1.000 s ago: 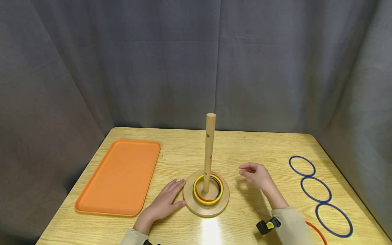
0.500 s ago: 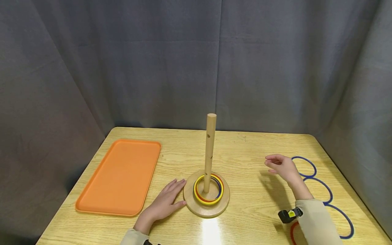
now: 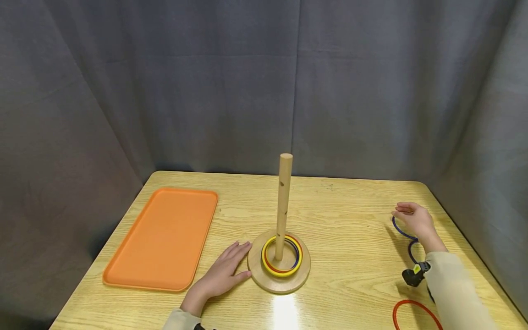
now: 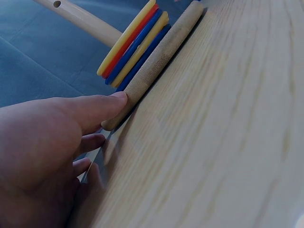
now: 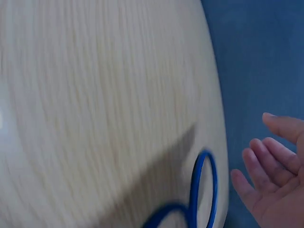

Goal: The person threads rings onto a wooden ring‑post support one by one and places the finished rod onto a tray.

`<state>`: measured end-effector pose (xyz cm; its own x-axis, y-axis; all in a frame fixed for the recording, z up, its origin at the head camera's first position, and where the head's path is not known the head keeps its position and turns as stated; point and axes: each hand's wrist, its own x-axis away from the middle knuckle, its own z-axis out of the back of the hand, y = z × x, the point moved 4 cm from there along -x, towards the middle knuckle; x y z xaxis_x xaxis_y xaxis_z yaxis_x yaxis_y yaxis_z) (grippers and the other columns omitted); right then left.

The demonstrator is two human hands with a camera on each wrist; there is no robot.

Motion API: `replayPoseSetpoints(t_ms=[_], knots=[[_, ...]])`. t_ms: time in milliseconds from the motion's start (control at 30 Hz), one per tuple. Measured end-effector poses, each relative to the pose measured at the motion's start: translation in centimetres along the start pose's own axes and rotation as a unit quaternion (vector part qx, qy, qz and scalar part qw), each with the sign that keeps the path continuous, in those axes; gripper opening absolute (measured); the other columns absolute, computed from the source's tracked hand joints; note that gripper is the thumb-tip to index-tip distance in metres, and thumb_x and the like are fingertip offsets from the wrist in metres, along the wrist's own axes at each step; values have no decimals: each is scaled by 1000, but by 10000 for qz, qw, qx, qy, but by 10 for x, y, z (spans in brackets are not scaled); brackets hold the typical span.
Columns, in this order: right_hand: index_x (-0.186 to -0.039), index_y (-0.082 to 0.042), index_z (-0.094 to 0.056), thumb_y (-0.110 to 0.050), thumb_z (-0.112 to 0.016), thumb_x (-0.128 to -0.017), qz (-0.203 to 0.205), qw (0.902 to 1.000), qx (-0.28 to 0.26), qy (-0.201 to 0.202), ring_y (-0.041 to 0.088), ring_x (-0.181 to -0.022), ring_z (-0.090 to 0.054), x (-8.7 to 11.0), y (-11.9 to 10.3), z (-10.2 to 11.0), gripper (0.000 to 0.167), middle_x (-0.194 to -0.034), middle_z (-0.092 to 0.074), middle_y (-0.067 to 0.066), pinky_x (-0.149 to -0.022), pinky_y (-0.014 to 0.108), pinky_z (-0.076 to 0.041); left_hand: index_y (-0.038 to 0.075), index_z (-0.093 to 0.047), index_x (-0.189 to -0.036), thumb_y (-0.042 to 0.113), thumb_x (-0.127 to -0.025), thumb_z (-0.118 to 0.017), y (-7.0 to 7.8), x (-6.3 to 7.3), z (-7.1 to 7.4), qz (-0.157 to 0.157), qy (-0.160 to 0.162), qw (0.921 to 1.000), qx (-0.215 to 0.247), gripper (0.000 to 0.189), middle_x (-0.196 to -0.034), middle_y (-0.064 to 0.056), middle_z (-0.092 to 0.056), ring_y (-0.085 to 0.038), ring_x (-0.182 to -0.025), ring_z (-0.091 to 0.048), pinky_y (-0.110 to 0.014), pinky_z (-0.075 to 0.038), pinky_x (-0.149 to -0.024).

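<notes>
A round wooden base (image 3: 264, 284) with an upright wooden peg (image 3: 283, 197) stands mid-table. Around the peg lie stacked rings, a yellow ring (image 3: 264, 261) on top; the left wrist view shows red, blue and yellow rings (image 4: 135, 45) in the stack. My left hand (image 3: 222, 275) lies on the table with its fingers extended, and its thumb (image 4: 111, 102) touches the base's edge. Over the far blue ring (image 3: 400, 231) hovers my right hand (image 3: 416, 222), holding nothing, its fingers slightly bent. In the right wrist view that palm (image 5: 280, 190) is apart from the blue rings (image 5: 194, 190).
An orange tray (image 3: 165, 238) lies on the left of the wooden table (image 3: 342, 197). A red ring (image 3: 396, 311) is at the front right, partly out of view. My right forearm covers much of the blue rings. Grey curtains (image 3: 222, 91) surround the table's back and sides.
My right hand has moved right and slightly farther back, from beside the peg to above the far blue ring. More of the red ring shows. The left hand stays at the base.
</notes>
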<state>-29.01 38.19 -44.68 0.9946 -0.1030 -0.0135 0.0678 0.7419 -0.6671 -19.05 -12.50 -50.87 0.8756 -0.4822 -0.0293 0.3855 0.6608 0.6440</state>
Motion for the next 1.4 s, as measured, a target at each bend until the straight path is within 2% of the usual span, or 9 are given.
replayPoseSetpoints(t_ms=[67, 133, 167, 200, 333, 533, 933, 1267, 1400], knots=[[-138, 12, -40, -29, -53, -100, -93, 10000, 3, -22, 18, -102, -62, -1, 10, 4, 58, -137, -46, 36, -94, 53, -46, 11, -30, -153, 41, -96, -57, 0, 0, 0, 1, 8, 10000, -9, 70, -159, -10, -30, -38, -149, -16, -64, -16, -117], [-141, 14, -35, -26, -53, -100, -151, 9998, 37, -92, 44, -121, -50, -1, 17, 6, 59, -140, -40, 38, -98, 57, -42, 10, -30, -153, 41, -96, -57, 0, 0, 0, 6, 20, 10000, -18, 70, -159, -10, -30, -38, -149, -16, -64, -16, -117], [-142, 14, -32, -24, -53, -100, -189, 9997, 41, -155, 52, -128, -39, -1, 20, 7, 60, -142, -37, 39, -99, 58, -41, 10, -30, -152, 41, -96, -57, 1, 0, 0, 6, 28, 10000, -22, 70, -159, -10, -30, -38, -149, -17, -64, -17, -117], [-142, 15, -29, -23, -53, -100, -219, 9996, 64, -195, 54, -130, -35, 0, 23, 7, 62, -143, -34, 40, -100, 59, -40, 10, -31, -152, 41, -96, -57, 0, 0, 0, 8, 33, 10000, -27, 70, -159, -10, -30, -38, -149, -17, -64, -17, -117], [-145, 16, -20, -24, -53, -100, -365, 9986, 201, -322, 58, -133, -25, 4, 32, 9, 69, -147, -23, 42, -102, 64, -36, 10, -31, -152, 41, -96, -57, 0, 0, 0, -7, 42, 10000, -19, 70, -159, -11, -31, -39, -149, -17, -64, -17, -116], [-146, 17, -14, -28, -54, -99, -428, 9968, 558, -385, 62, -131, -20, 8, 42, 12, 76, -146, -16, 44, -102, 68, -30, 12, -30, -153, 42, -96, -57, -2, 0, -1, 51, -15, 10000, 7, 70, -159, -9, -30, -38, -149, -16, -64, -17, -117], [-141, 22, -18, -30, -54, -98, -484, 9936, 865, -546, 61, -122, -31, 5, 51, 14, 77, -138, -24, 48, -100, 66, -35, 14, -28, -154, 43, -96, -57, -3, 1, -2, 112, -75, 9998, 123, 71, -160, -7, -28, -36, -150, -14, -64, -16, -117], [-137, 20, -31, -6, -61, -91, -239, 9956, 779, -463, 57, -121, -39, 2, 44, 6, 61, -135, -35, 45, -98, 61, -40, 13, -29, -153, 43, -96, -57, -2, 1, -1, 97, -56, 9999, 93, 71, -160, -8, -29, -37, -150, -14, -65, -16, -116], [-135, 19, -36, -3, -62, -90, -178, 9963, 718, -431, 55, -120, -44, 2, 39, 3, 56, -133, -42, 42, -92, 56, -47, 12, -29, -153, 42, -96, -57, -1, 1, -1, 91, -64, 9999, 129, 71, -160, -9, -28, -37, -150, -14, -66, -16, -116]])
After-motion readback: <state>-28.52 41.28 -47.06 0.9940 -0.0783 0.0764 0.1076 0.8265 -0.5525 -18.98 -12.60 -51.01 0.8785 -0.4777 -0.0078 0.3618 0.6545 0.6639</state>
